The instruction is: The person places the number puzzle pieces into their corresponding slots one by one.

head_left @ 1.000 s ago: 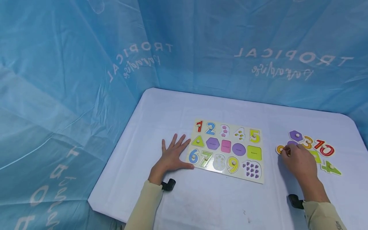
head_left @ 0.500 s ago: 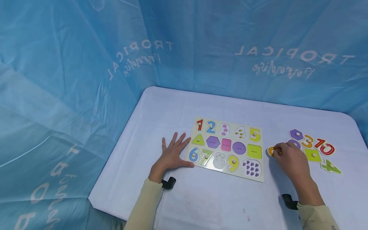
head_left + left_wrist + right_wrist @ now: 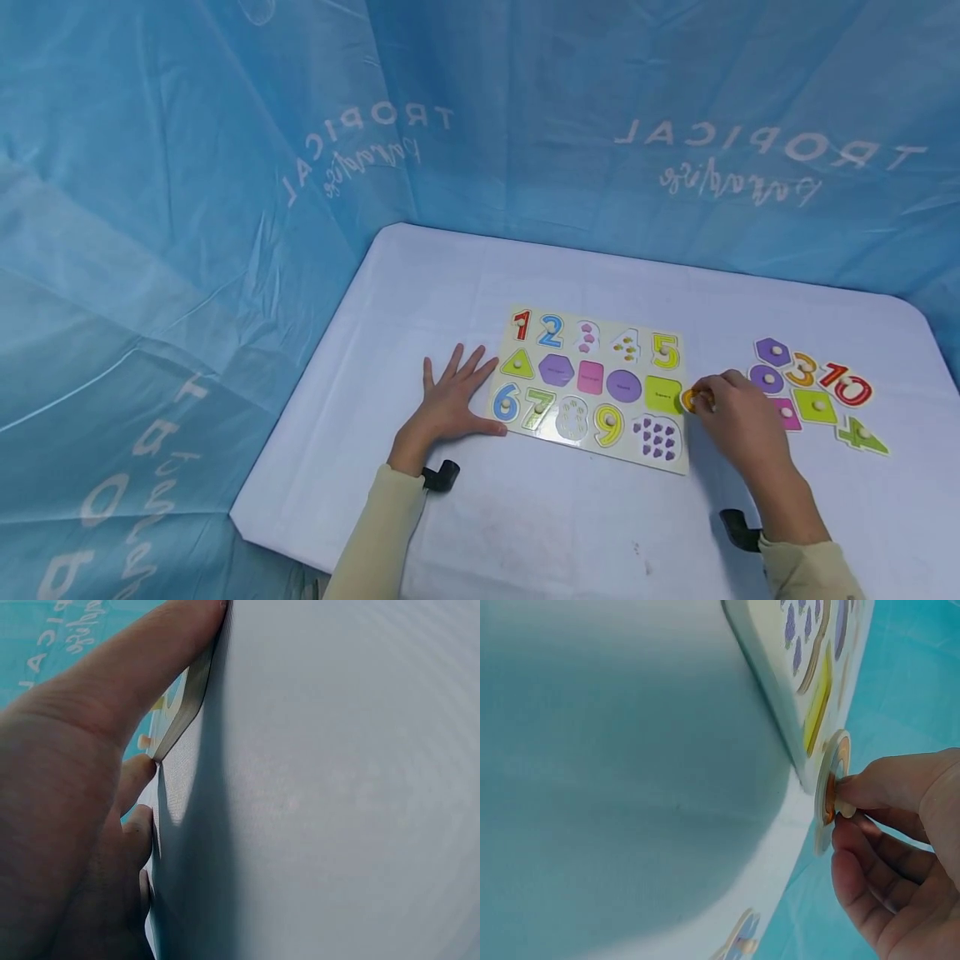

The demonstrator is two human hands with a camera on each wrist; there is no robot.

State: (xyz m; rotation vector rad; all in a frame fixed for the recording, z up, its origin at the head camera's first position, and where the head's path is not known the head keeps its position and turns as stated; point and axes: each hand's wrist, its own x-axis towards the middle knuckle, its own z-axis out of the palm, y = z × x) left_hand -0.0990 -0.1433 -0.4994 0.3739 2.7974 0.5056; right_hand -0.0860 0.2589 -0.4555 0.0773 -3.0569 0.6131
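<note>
My right hand [image 3: 742, 417] pinches an orange puzzle piece [image 3: 825, 787] by its knob between thumb and fingers. The piece stands tilted beside the right edge of the number puzzle board [image 3: 628, 450], near the yellow-green square recess [image 3: 663, 395]. My left hand [image 3: 446, 408] lies spread on the table at the board's left side, its thumb at the lower left corner. In the left wrist view, the thumb [image 3: 112, 682] lies along the board's edge. Number pieces 1, 2, 5, 6, 7 and 9 and a green triangle [image 3: 517, 364] sit in the board.
Loose knobbed pieces lie to the right: a purple hexagon [image 3: 772, 352], purple circle [image 3: 767, 379], orange 3 [image 3: 802, 369], red 10 [image 3: 847, 385], green square [image 3: 815, 407], pink rectangle [image 3: 786, 413] and green 4 [image 3: 862, 436]. A blue curtain [image 3: 525, 125] hangs behind the white table [image 3: 555, 533].
My right hand has carried the orange puzzle piece leftward from the loose pieces to the board's right edge, uncovering the pink rectangle and purple circle. My left hand has stayed in place.
</note>
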